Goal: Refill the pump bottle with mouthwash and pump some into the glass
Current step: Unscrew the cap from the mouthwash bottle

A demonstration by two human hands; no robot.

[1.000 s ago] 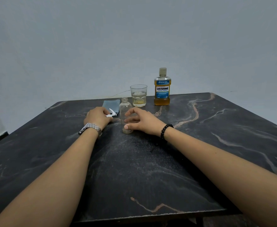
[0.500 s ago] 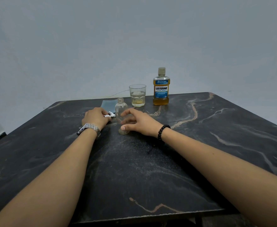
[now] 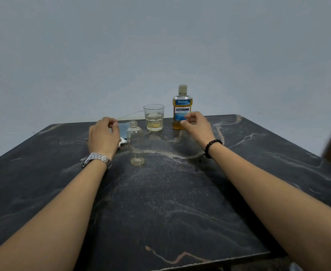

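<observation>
R hand [image 3: 197, 125] has let go of the pump bottle [image 3: 135, 143] and gone far-right to the mouthwash bottle [image 3: 182, 107]; half a sec ago it was curled by the small bottle's base. So the empty bottle now stands free, upright, neck open w/o pump, mid-counter [image 3: 160, 202], ready for filling; next step is prob. uncapping the mouthwash, cap still on. R hand's fingers are loosely curled, half-open, fingertips at or just in front of the label, can't tell if touching yet, nothing gripped. L hand [image 3: 104, 136] has lifted a bit, sits just left of the pump bottle, fingers curled down, apparently holding nothing; the white pump head [image 3: 122, 141] peeks out beside it. Glass [image 3: 154, 117], a little yellowish liquid inside, stands far-centre between the two bottles.
</observation>
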